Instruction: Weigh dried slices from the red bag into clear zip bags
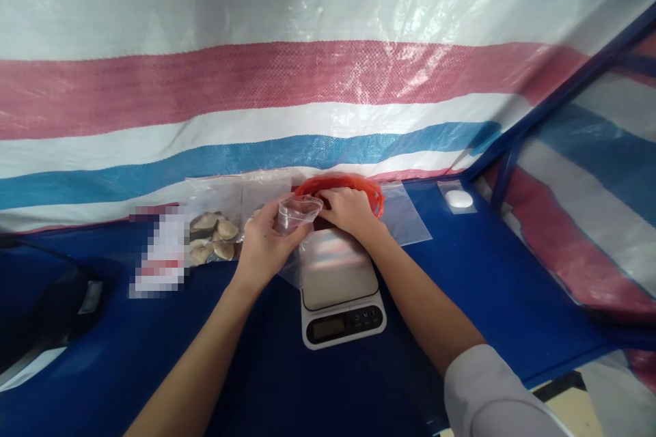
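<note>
My left hand (266, 235) is closed around a clear plastic bag (297, 213), whose mouth gapes upward. My right hand (349, 210) is at the front of an orange basket (370, 186), curled, its thumb side by the bag's rim. Its fingertips are partly hidden, and what they hold, if anything, cannot be made out. Just below both hands sits a white kitchen scale (341, 280) with a dark display. Left of my left hand lie clear bags with several tan, shell-like or stone-like pieces (212, 235) inside.
Flat clear bags (407, 215) lie right of the basket. Farther right is a small bag with a white rounded item (458, 199). A blurred-out packet (161, 252) and a black object (46, 307) are at left. Striped sheeting (307, 75) backs the blue table (476, 287).
</note>
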`<state>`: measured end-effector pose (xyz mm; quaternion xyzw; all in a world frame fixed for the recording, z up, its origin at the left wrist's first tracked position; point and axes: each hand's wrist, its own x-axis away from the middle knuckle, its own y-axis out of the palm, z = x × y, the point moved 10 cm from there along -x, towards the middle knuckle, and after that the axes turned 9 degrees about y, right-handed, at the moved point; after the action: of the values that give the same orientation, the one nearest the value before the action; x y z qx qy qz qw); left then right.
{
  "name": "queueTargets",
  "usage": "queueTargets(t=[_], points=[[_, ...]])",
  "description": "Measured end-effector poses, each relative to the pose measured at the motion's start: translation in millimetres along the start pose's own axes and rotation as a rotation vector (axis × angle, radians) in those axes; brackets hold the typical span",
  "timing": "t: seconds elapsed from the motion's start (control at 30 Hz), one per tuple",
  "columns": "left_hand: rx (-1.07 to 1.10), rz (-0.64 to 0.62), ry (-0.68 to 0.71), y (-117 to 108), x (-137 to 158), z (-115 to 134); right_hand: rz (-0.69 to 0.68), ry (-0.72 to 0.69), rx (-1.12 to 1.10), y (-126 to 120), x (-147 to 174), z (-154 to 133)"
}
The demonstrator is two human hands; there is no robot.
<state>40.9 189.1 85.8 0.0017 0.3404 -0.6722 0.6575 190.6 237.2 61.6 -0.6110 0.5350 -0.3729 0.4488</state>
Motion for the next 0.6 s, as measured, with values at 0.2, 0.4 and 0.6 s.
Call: queueTargets(t=[0.2,0.4,0.6], points=[[-0.003,0.016,-0.028,-2.6,0.4,-6.8,0.008,0.056,0.001,6.8,-4.9,1.2],[0.004,0.013,0.006,-2.4,0.1,-4.0,0.005,0.037,-0.069,9.0,-7.9,1.4],[-0.014,0.012,0.017,-2.6,-0.4,-2.9,-0.039,0.071,-0.095,6.5,-7.3,7.3]])
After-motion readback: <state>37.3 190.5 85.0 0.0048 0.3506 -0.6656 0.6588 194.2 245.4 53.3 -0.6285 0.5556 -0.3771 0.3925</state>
